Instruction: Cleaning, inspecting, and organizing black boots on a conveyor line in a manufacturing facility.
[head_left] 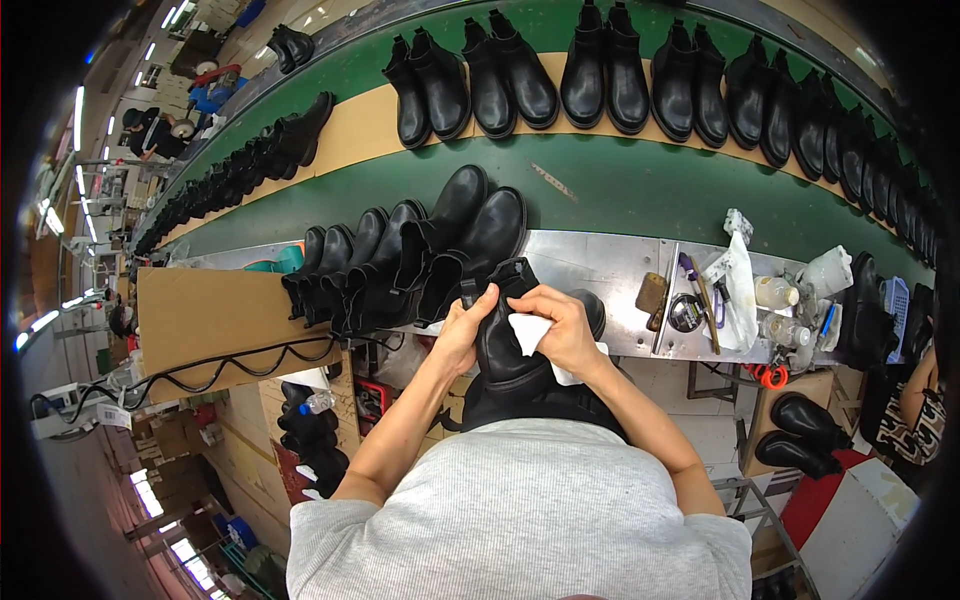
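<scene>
A black ankle boot (pixel 503 350) stands close to my body, its toe toward me and its shaft pointing away. My left hand (pixel 464 328) grips it along the left side near the top, thumb pressed on the leather. Pinched in my right hand (pixel 562 327) is a white cloth (pixel 529 333), touching the right side of the shaft. Part of another dark boot (pixel 592 312) shows behind my right hand. Just beyond my left hand, several black boots (pixel 455 222) lean in a row on the bench.
Pairs of boots (pixel 603 70) line cardboard on the green belt (pixel 640 175). On the metal ledge (pixel 590 258) are a brush (pixel 651 294), a round tin (pixel 686 312) and bottles (pixel 775 292). Red-handled scissors (pixel 768 375) hang at its edge. A cardboard sheet (pixel 225 320) stands left; another person's arm (pixel 918 388) is at right.
</scene>
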